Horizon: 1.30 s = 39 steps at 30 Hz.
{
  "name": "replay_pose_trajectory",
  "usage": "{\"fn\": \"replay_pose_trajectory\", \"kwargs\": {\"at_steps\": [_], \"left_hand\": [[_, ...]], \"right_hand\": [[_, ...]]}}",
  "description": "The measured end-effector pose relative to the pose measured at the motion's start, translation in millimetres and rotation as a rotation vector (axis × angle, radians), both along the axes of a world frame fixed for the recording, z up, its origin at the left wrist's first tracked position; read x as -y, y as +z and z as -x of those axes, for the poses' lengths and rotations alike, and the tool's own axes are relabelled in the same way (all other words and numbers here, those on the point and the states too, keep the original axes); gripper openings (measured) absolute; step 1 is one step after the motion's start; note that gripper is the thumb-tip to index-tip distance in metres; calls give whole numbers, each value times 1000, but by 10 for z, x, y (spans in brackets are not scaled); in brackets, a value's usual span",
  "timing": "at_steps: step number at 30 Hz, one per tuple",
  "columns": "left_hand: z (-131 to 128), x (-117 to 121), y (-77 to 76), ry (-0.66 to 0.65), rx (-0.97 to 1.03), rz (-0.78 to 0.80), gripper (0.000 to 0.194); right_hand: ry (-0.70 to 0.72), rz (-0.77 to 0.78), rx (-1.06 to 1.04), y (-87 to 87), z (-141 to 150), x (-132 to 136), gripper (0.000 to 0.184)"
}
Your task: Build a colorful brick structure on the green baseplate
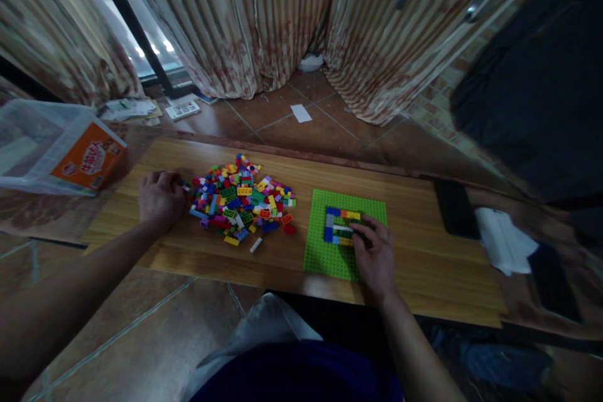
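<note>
nearest me, a loose white brick (255, 245) lies on the wooden board (424, 276), not far from its near edge; a careless sweep could knock it onto the tiled floor (155, 320). past it and to the right, i have the right hand (375, 251) over the green baseplate (325, 264), thumb and fingertips at the right end of a low brick outline (329, 221) set on the studs. on my feed i cannot tell whether they pinch a brick. that hand covers the right end, so i'd worry about a piece seating 1 stud row off; pressing hard on 1 side could also slide the plate, since i see nothing bracing it. the left hand (162, 196) rests with fingers curled at the left edge of the brick pile (244, 191); i can't tell if it has a piece. raking too briskly there could push bricks over the far edge. beyond, a white card (301, 113) lies on the floor before the curtains (226, 25), whose hems could hide a stray brick.
</note>
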<state>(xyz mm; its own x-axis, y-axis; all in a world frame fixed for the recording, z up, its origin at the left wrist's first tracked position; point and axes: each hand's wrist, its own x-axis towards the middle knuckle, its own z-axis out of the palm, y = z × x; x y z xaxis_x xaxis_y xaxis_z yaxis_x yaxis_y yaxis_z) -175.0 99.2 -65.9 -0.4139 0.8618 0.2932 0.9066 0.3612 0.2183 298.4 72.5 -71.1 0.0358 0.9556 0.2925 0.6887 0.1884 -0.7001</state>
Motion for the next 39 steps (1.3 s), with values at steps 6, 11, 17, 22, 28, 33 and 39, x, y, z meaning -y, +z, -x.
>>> {"fn": "replay_pose_trajectory", "kwargs": {"at_steps": [6,11,17,22,28,33,39], "left_hand": [[-16,3,12,17,9,5,35],[-21,6,15,20,34,-12,35],[4,-1,-12,8,-12,4,38],[32,-7,-46,22,-19,-3,36],[12,3,-18,13,2,10,36],[14,6,-25,22,7,-1,34],[36,7,-39,3,10,3,34]], "right_hand": [[-11,-21,-13,-26,22,7,25],[-20,-35,6,-17,37,16,25],[-3,-43,10,-1,37,17,26],[13,-47,3,-18,22,8,26],[25,-39,23,-16,14,14,27],[35,-22,41,4,15,18,28],[46,-20,55,-1,16,18,28]]}}
